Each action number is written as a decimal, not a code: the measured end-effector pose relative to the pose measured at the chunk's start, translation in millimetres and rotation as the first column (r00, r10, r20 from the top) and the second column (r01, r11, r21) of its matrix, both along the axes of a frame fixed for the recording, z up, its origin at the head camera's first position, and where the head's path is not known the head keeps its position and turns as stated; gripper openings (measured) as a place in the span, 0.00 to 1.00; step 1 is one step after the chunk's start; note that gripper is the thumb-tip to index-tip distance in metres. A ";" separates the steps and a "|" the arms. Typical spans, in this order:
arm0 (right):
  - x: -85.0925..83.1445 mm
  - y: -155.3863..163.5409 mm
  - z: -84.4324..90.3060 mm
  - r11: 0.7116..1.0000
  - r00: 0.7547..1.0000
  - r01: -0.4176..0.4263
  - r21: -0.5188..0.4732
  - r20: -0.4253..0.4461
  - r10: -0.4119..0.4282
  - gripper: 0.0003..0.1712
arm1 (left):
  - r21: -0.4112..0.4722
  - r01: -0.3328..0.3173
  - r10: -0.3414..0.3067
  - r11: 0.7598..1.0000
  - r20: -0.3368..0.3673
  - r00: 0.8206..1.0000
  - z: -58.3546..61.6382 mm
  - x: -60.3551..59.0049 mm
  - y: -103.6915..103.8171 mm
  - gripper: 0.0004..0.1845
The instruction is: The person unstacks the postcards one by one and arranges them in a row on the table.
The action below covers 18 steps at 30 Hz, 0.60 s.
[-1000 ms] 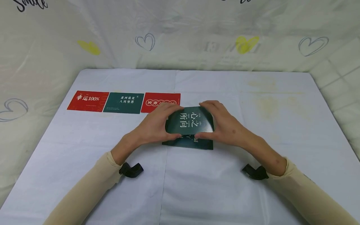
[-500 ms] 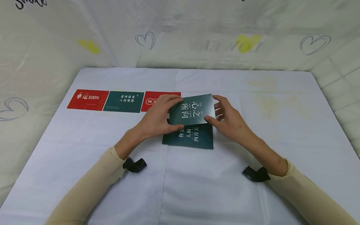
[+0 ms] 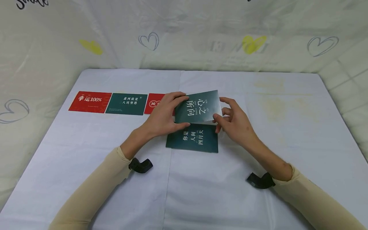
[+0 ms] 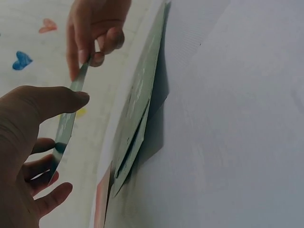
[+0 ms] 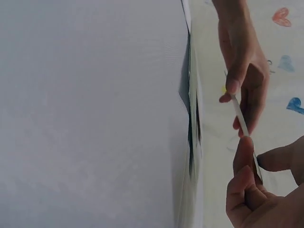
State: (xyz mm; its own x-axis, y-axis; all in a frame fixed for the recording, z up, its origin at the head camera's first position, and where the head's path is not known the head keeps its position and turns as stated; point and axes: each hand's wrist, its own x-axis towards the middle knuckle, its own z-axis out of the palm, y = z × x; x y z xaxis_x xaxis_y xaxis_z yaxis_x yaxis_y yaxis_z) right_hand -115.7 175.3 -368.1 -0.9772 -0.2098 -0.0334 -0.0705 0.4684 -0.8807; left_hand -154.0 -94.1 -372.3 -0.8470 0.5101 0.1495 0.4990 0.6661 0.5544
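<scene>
While lifted above the dark green card stack (image 3: 192, 139) at bench centre, a dark green rectangular card (image 3: 198, 107) is pinched by left hand (image 3: 161, 116) and right hand (image 3: 234, 123) at opposite edges.

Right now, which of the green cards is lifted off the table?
The green card held between the left hand and right hand. The stack card below it and the row card between two red ones lie flat.

We saw a red card (image 3: 89, 102), a green card (image 3: 126, 104) and another red card (image 3: 153, 103) lined up on the white surface (image 3: 258, 153).
</scene>
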 end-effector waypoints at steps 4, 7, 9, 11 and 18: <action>1.0 1.1 -1.4 0.999 1.000 0.005 -0.043 -0.021 -0.006 0.39 | -0.007 0.001 -0.001 1.000 0.010 1.000 -1.3 -1.8 1.4 0.48; 0.8 3.0 -2.1 0.997 0.999 0.011 -0.079 -0.046 -0.014 0.39 | 0.006 -0.004 0.004 1.000 0.018 1.000 -2.0 -2.1 1.3 0.49; 0.6 4.7 -2.1 0.993 0.998 0.028 -0.112 -0.049 -0.033 0.38 | 0.020 -0.021 0.020 1.000 0.016 1.000 -1.9 -2.3 1.4 0.50; -0.4 6.8 -2.2 0.989 0.998 0.049 -0.143 -0.039 -0.055 0.38 | 0.035 -0.054 0.054 0.998 0.012 0.998 -2.0 -2.2 1.8 0.51; -2.0 13.5 -4.3 0.962 0.996 0.093 -0.258 0.035 -0.087 0.35 | 0.051 -0.231 0.229 0.972 0.033 0.973 -3.9 0.6 7.4 0.49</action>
State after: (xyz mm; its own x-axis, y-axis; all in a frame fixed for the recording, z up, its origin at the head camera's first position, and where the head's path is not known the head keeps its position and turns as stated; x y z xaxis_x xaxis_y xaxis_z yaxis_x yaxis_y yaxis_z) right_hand -117.7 188.8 -372.4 -0.9920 -0.1259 -0.0123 -0.0167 0.2271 -0.9737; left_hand -153.3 -86.7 -376.2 -0.9447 0.2929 0.1477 0.3207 0.7299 0.6037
